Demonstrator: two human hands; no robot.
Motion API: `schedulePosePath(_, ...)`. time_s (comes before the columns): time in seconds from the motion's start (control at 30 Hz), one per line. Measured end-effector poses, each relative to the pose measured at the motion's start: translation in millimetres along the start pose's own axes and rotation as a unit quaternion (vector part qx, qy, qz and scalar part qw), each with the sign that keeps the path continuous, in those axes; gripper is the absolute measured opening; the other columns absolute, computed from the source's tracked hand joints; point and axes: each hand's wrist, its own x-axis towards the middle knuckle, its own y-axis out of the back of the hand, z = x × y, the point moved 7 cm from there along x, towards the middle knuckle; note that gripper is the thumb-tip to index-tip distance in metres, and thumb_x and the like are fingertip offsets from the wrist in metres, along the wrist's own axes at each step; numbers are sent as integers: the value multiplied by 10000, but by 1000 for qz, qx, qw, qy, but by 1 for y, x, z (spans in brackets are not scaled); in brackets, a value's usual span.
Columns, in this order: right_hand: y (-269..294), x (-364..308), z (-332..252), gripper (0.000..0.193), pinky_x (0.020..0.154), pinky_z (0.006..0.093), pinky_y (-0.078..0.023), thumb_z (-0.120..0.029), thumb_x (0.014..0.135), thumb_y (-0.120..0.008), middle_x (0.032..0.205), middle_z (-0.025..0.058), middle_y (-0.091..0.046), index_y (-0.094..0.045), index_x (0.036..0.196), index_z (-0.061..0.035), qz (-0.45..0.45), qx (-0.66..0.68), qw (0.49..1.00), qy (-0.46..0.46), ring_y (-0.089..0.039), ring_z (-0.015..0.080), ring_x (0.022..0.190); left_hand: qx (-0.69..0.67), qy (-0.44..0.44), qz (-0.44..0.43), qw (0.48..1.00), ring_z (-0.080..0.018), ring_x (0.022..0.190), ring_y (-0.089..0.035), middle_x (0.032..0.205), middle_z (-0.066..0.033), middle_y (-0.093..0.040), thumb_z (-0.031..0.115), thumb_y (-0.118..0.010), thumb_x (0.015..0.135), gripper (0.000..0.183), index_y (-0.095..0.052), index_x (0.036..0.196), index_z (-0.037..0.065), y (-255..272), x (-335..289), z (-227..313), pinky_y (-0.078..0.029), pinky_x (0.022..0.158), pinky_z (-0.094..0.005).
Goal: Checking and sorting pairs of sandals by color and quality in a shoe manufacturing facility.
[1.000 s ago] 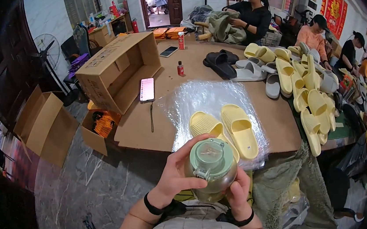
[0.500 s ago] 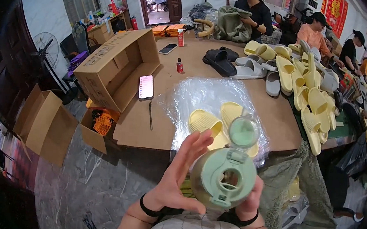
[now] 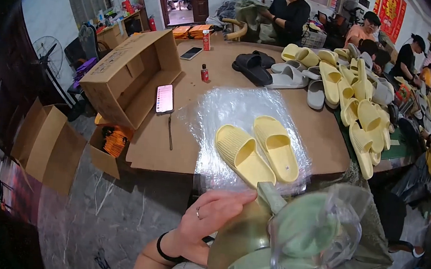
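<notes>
A large water bottle with a pale green top is raised close in front of me and tilted. Its flip cap stands open with clear plastic around it, partly smeared by motion. My left hand, with a ring and a black wristband, lies against the bottle's left side, fingers bent together near its green strap. The right hand is out of sight, with the bottle covering that area. Beyond the bottle, a pair of yellow slide sandals lies on a stack of clear plastic bags.
On the cardboard-covered table are an open carton, a lit phone, another phone and a small red bottle. A heap of slides fills the right side. Several people work beyond.
The bottle has come nearer and tipped, moving down and right. My left hand has gone from spread beside it to lying against it. The right hand has passed out of sight.
</notes>
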Motion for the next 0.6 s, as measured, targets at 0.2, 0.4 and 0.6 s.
schedulePosePath(0.2, -42, -33, 14, 635, 398, 337, -322, -535, 943, -630, 558, 67, -491, -523, 625, 4, -612, -361, 703, 32, -456, 224, 406, 91, 25, -39, 995, -357, 1240, -606, 1417, -261, -555, 327, -821, 805, 812, -448, 1461, 27, -2, -10, 4, -484, 958, -415)
schedulePosePath(0.4, -37, -36, 3, 425, 430, 341, -410, -317, 954, -602, 619, 101, -561, -555, 658, -16, -628, -374, 678, 80, -541, 217, 465, 34, -67, 16, 997, -373, 1193, -612, 1417, -253, -558, 345, -795, 830, 763, -463, 1450, 48, -2, -8, 8, -487, 963, -408)
schedulePosePath(0.6, -41, -36, 8, 707, 375, 314, -300, -601, 953, -606, 551, 98, -489, -506, 605, 7, -645, -313, 694, 74, -454, 224, 396, 53, -66, 12, 996, -377, 1168, -618, 1387, -254, -582, 341, -786, 836, 733, -474, 1434, 54, -4, -8, 9, -495, 976, -413)
